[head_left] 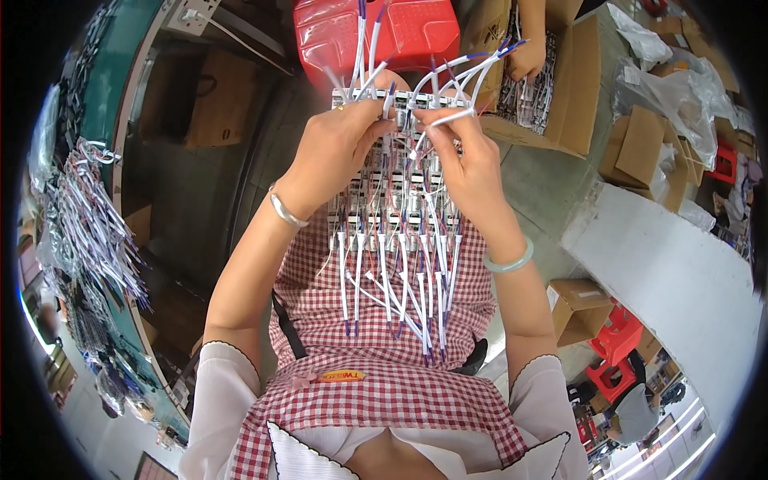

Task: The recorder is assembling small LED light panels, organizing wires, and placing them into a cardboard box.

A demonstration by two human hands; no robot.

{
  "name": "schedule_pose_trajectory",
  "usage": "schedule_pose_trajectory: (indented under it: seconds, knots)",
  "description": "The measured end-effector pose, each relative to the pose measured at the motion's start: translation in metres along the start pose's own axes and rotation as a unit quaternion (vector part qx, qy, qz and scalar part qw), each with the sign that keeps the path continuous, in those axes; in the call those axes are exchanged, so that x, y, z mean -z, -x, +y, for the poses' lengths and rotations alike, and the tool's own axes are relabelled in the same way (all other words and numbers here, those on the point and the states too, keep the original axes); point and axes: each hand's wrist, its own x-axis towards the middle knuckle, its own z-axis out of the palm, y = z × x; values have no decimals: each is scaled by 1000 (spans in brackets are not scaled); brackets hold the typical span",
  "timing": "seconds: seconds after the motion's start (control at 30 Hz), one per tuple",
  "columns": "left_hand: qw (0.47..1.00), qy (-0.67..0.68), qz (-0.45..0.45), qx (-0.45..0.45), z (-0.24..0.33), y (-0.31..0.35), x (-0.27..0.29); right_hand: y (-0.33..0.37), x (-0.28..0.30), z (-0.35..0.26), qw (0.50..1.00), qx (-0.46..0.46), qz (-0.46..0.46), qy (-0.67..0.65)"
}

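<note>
A panel of small circuit boards point(400, 187) rests across my lap, over a red-and-white checked apron. White-sleeved wires point(384, 268) with dark blue ends hang off its near edge, and more of them stick up past its far edge. My left hand point(340, 148) is over the far left part of the panel, thumb and forefinger pinched on a short white-sleeved wire point(390, 102). At the far right part, my right hand point(472, 164) pinches another white-sleeved wire point(450, 119) that points right. The fingers partly hide the boards beneath them.
A red plastic stool point(432, 36) stands beyond the panel. To its right, another person's hand point(528, 60) reaches into an open cardboard box point(578, 88) of wired parts. Bundled white wires point(100, 216) lie on the green table point(108, 104) at left. A white surface point(656, 240) curves along the right.
</note>
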Motion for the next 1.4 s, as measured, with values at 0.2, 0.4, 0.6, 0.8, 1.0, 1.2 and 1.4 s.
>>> schedule_pose_trajectory:
  seconds: [0.2, 0.4, 0.6, 0.8, 1.0, 1.2, 1.4]
  knots:
    - [999, -32, 21, 8, -12, -3, -13, -13, -11, 15, 998, -60, -1, -1]
    - [994, -69, 68, -44, -17, -3, -20, -21, -14, 16, 993, -108, -36, -22]
    - [994, -57, 77, -53, -21, -6, -22, -20, -21, 14, 990, -134, 12, -41]
    - [996, 24, 85, 32, -14, -5, -13, 4, 0, -1, 989, -40, 110, -93]
    - [927, 253, 202, 189, 2, 23, 16, 54, 31, -20, 951, -12, 295, -92]
    - [969, 94, 114, 196, 10, 77, 27, 77, 51, -14, 942, 210, -206, 163]
    - [993, 10, 19, 112, 28, 103, 34, 64, 55, -19, 919, 228, -253, 201]
